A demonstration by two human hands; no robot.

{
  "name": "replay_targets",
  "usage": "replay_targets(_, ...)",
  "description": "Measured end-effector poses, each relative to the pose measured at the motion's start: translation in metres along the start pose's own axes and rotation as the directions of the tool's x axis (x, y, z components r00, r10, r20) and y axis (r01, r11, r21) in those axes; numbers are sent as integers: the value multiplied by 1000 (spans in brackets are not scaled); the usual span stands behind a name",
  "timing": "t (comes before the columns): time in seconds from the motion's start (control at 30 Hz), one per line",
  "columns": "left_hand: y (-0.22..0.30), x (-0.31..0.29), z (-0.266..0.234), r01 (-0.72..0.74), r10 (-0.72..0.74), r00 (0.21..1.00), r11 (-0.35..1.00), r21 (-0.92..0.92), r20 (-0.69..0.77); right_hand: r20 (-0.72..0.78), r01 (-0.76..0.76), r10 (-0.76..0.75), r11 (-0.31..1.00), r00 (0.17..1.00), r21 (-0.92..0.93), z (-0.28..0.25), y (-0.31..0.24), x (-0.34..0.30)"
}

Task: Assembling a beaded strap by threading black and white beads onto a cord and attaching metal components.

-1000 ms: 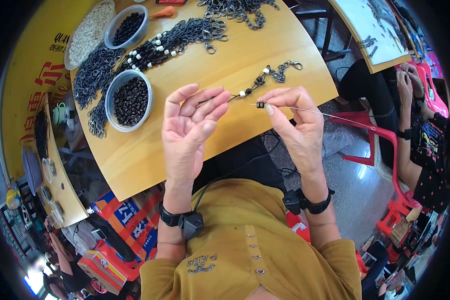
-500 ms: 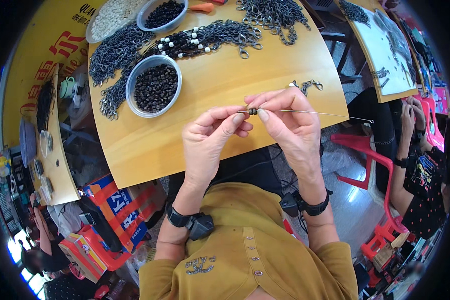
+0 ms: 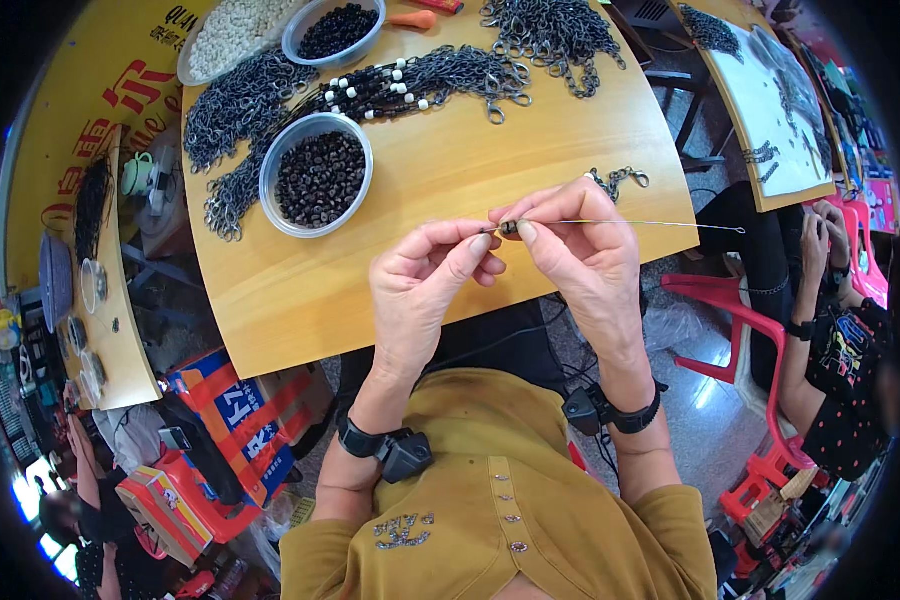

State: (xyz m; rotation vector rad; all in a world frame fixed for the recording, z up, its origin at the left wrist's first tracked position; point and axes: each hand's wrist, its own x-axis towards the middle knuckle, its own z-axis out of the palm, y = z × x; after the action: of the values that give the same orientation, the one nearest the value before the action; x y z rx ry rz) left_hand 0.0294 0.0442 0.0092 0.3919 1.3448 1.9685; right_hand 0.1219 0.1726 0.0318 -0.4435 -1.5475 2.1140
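Note:
Over the table's near edge, my left hand (image 3: 422,280) pinches the left end of a thin metal needle (image 3: 670,224) between thumb and fingertips. A small eye shows at the needle's far right end. Dark beads (image 3: 510,228) sit on the needle between my hands, held at the thumb and fingertips of my right hand (image 3: 585,250). The needle runs on behind my right fingers. Just beyond the right hand lies a short chain with a clasp (image 3: 620,180); its left part is hidden.
A bowl of dark brown beads (image 3: 320,180) stands left on the wooden table (image 3: 270,310). Behind it are dark chains (image 3: 240,105), cords with white beads (image 3: 370,95), a bowl of black beads (image 3: 335,35) and white beads (image 3: 238,40). Another person (image 3: 830,340) sits at right beside a red stool (image 3: 725,295).
The dark beads have shifted slightly right, away from my left fingertips, leaving a short bare stretch of needle. Both hands keep their pinch.

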Motion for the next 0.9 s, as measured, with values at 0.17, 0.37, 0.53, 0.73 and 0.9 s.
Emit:
replay_targets(0.17, 2, -1, -1, 28, -28, 1000, 999, 28, -3, -2, 30, -31, 996, 1000, -79, -4, 0, -1)
replay_targets(0.37, 5, 2, -5, -80, 73, 997, 944, 321, 36, 5, 38, -38, 978, 999, -206, -9, 0, 2)
replay_targets(0.53, 9, 7, -10, -238, 183, 971, 773, 589, 152, -42, 47, -63, 950, 997, -308, -17, -14, 3)
replay_targets(0.73, 12, 6, -6, -34, 24, 999, 970, 243, 44, -48, -28, 18, 976, 999, -217, -18, -12, 6)
replay_targets(0.9, 11, 8, -11, 27, -29, 999, 996, 87, 19, 10, 23, -22, 983, 1000, -184, -7, 3, 4)
